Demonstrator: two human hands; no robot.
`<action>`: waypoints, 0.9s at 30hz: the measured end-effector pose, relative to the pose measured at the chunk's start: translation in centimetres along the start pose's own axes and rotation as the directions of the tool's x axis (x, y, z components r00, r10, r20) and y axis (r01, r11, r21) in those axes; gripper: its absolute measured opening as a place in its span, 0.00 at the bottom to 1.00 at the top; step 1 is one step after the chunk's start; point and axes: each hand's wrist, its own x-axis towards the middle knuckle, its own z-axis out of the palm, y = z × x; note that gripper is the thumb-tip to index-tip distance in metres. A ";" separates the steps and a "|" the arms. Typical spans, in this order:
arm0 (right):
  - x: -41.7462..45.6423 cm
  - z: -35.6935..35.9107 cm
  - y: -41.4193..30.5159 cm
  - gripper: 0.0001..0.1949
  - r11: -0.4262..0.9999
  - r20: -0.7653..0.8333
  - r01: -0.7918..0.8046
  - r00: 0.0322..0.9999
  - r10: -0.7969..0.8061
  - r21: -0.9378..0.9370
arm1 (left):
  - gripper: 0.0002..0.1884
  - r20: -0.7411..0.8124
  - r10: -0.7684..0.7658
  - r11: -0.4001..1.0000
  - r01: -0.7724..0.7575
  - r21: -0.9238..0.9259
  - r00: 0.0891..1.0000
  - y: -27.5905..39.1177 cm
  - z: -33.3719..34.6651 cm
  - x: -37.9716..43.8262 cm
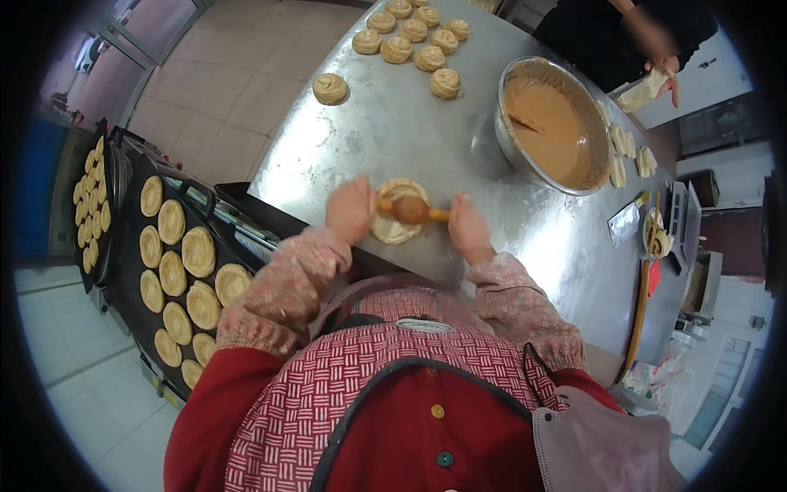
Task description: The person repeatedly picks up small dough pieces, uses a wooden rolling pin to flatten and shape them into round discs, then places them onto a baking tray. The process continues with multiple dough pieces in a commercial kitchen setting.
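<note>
A short wooden rolling pin (411, 210), thick in the middle, lies across a flattened round of dough (393, 232) on the metal table. My left hand (351, 210) grips the pin's left handle, and my right hand (470, 226) is closed around its right handle. The pin hides the middle of the dough, whose rim stands out as a pale ring. Both hands are slightly blurred. Farther up the table sit several coiled dough rounds (396, 49), with a single coiled round (330, 89) apart from them on the left.
A large metal bowl (505, 132) of brown paste stands right of centre. Beyond it, a co-worker's hands (667, 77) hold a dough strip (642, 92). Dough pieces (622, 141), a metal scraper (624, 222) and a long wooden stick (638, 317) lie rightward. A black griddle (132, 295) with flat rounds is at left.
</note>
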 end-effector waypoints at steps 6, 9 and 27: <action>-2.9 0.7 1.4 0.18 0.995 0.058 0.095 0.994 -0.097 0.043 | 0.10 0.031 0.000 0.992 0.004 -0.122 1.000 0.7 0.6 -2.0; 3.9 0.7 2.4 0.22 0.979 0.041 0.101 0.993 -0.110 0.179 | 0.14 -0.278 -0.207 0.885 0.058 -0.463 0.938 1.3 0.0 5.2; 7.1 2.2 -4.1 0.15 0.967 0.340 0.205 0.908 -0.245 0.149 | 0.13 0.083 -0.181 0.982 0.185 -0.045 0.980 0.2 8.0 1.9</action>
